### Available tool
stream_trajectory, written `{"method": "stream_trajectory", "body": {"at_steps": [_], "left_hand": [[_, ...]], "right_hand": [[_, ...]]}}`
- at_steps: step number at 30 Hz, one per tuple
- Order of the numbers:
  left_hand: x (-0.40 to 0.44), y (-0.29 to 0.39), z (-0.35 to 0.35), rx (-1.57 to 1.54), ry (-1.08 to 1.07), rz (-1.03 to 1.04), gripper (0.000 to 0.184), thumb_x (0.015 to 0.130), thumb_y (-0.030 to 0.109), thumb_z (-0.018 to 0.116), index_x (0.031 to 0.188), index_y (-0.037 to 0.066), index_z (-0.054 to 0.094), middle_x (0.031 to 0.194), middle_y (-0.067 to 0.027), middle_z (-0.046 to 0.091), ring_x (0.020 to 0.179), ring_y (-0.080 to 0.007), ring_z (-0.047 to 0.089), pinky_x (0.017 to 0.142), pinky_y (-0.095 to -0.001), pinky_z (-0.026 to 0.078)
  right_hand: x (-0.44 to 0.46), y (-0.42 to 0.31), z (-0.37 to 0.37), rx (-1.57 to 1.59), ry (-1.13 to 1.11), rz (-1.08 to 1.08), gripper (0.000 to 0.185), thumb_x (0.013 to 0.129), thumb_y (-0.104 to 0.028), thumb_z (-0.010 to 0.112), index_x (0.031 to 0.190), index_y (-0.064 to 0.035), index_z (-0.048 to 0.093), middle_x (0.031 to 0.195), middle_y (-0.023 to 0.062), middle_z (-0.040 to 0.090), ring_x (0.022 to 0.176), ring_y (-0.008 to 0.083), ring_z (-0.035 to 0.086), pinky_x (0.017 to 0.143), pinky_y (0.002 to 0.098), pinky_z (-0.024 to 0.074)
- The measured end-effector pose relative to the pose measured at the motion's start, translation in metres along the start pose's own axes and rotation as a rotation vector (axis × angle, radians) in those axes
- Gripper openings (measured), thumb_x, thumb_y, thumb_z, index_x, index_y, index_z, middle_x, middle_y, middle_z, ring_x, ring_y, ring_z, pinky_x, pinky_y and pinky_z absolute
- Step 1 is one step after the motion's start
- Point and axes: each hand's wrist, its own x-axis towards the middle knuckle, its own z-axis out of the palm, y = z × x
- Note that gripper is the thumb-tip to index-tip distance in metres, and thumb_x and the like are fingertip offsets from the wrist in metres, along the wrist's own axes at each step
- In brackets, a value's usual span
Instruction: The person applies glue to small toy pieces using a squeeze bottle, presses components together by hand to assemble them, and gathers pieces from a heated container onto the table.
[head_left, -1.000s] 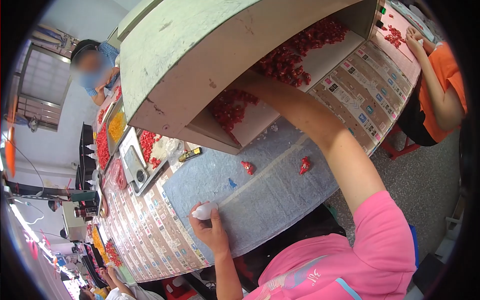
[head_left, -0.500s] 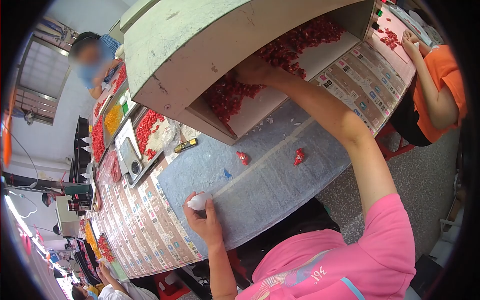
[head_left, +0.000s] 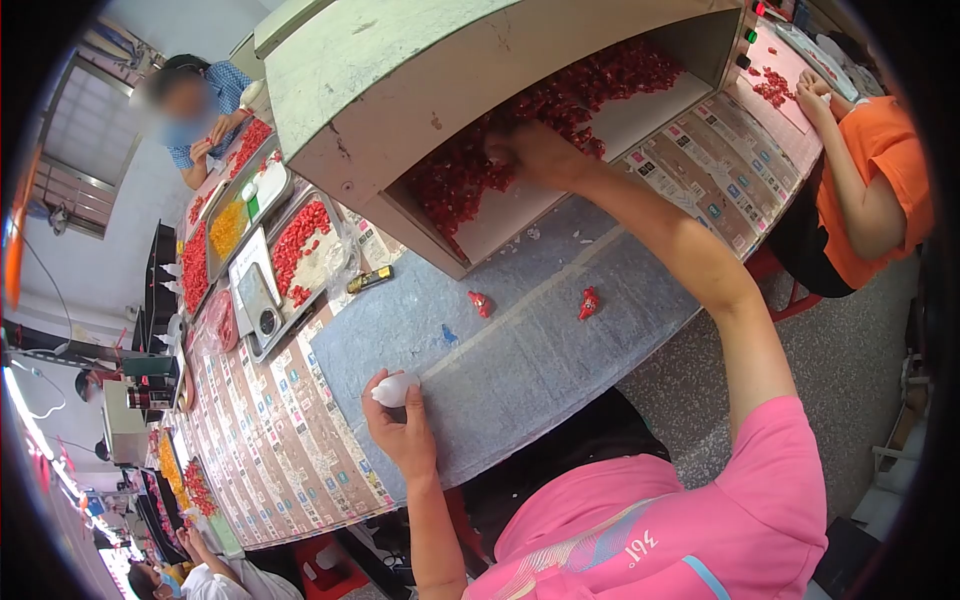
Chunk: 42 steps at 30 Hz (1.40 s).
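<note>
My left hand [head_left: 405, 432] is closed around a small white squeeze bottle [head_left: 396, 390] above the blue-grey mat [head_left: 400, 340]. My right hand [head_left: 540, 155] reaches into a pale open-fronted box [head_left: 360, 120], over a spread of small red pieces [head_left: 620, 75]. Shadow and blur obscure its fingertips, so whether they pinch anything does not show. Two red figure-like pieces lie apart on the mat: a left piece [head_left: 481, 303] and a right piece [head_left: 589, 303].
Left of the box stand a metal tray of red pieces [head_left: 300, 245], a phone [head_left: 262, 300], a tray of yellow pieces [head_left: 228, 228] and a black-and-yellow tube [head_left: 370, 279]. A co-worker in orange [head_left: 875, 190] sits at right, another in blue check [head_left: 228, 88] at far left.
My right hand has drawn back slightly toward the box's opening and shows more clearly. My left hand still holds the bottle. The whole view has shifted a little.
</note>
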Motion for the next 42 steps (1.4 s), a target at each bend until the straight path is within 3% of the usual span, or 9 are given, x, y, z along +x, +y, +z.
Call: {"method": "stream_trajectory", "body": {"at_steps": [8,14,23,26,28,30,33,35,42], "left_hand": [[0.000,0.004,-0.001,-0.009,-0.016,-0.019,0.037,0.084,0.006,0.068,0.117,0.001,0.052,0.107,-0.0098,0.060,0.098,-0.0176,0.056,0.090,-0.0302,0.042],[-0.001,0.004,0.001,0.002,-0.028,0.001,0.037,0.083,0.006,0.067,0.117,0.002,0.052,0.105,-0.0094,0.060,0.098,-0.0175,0.056,0.091,-0.0305,0.042],[-0.027,0.029,-0.003,0.236,0.051,0.066,0.054,0.079,0.003,0.068,0.127,0.001,0.043,0.126,-0.0134,0.048,0.112,-0.0232,0.048,0.096,-0.0354,0.038],[-0.054,0.035,0.000,0.343,0.278,0.177,0.056,0.078,0.002,0.067,0.128,0.000,0.042,0.122,-0.0129,0.047,0.112,-0.0260,0.047,0.095,-0.0375,0.038],[-0.074,0.046,0.008,0.326,-0.008,0.461,0.058,0.082,0.001,0.064,0.134,0.001,0.037,0.124,-0.0112,0.044,0.109,-0.0213,0.049,0.092,-0.0337,0.041],[-0.075,0.064,0.039,0.032,-0.253,0.403,0.055,0.084,0.000,0.061,0.134,0.001,0.037,0.123,-0.0107,0.045,0.104,-0.0190,0.052,0.088,-0.0307,0.044],[-0.058,0.087,0.090,-0.349,-0.330,0.101,0.047,0.087,0.001,0.060,0.130,0.000,0.041,0.121,-0.0104,0.048,0.099,-0.0157,0.055,0.083,-0.0274,0.046],[-0.046,0.092,0.109,-0.611,-0.417,-0.096,0.035,0.089,0.004,0.062,0.121,-0.001,0.049,0.105,-0.0089,0.057,0.093,-0.0151,0.058,0.080,-0.0260,0.048],[-0.048,0.076,0.114,-0.585,-0.374,-0.142,0.018,0.089,0.009,0.065,0.103,0.001,0.058,0.090,-0.0052,0.062,0.078,-0.0128,0.061,0.072,-0.0253,0.050]], "right_hand": [[-0.105,-0.102,-0.090,0.388,-0.160,0.257,0.011,0.089,-0.009,0.057,0.092,0.0010,0.062,0.085,0.0090,0.067,0.080,0.0174,0.063,0.074,0.0316,0.0492],[-0.127,-0.095,-0.083,0.481,-0.080,0.467,0.010,0.090,-0.006,0.058,0.095,0.0010,0.062,0.082,0.0042,0.063,0.076,0.0102,0.056,0.074,0.0261,0.0468],[-0.118,-0.083,-0.057,0.706,-0.137,0.445,0.013,0.095,-0.010,0.051,0.100,-0.0032,0.061,0.087,0.0004,0.059,0.077,0.0073,0.050,0.073,0.0242,0.0453],[-0.129,-0.091,-0.053,0.850,-0.152,0.458,0.014,0.095,-0.011,0.049,0.102,-0.0042,0.060,0.089,0.0002,0.059,0.078,0.0073,0.051,0.074,0.0242,0.0457],[-0.134,-0.109,-0.055,0.907,-0.202,0.508,0.015,0.095,-0.010,0.048,0.103,-0.0038,0.059,0.091,0.0007,0.059,0.080,0.0074,0.052,0.075,0.0249,0.0461],[-0.139,-0.123,-0.051,0.957,-0.260,0.552,0.015,0.095,-0.010,0.047,0.103,-0.0034,0.059,0.093,0.0013,0.059,0.082,0.0075,0.052,0.076,0.0255,0.0464],[-0.145,-0.140,-0.040,1.058,-0.175,0.369,0.014,0.095,-0.007,0.048,0.101,0.0004,0.058,0.093,0.0036,0.058,0.086,0.0100,0.055,0.078,0.0271,0.0473],[-0.149,-0.150,-0.037,1.079,-0.177,0.374,0.014,0.095,-0.006,0.047,0.101,0.0010,0.057,0.092,0.0039,0.058,0.085,0.0101,0.054,0.078,0.0270,0.0471],[-0.165,-0.151,-0.029,1.203,-0.175,0.423,0.014,0.095,-0.006,0.046,0.100,0.0013,0.057,0.089,0.0026,0.057,0.083,0.0087,0.052,0.075,0.0261,0.0456]]}}
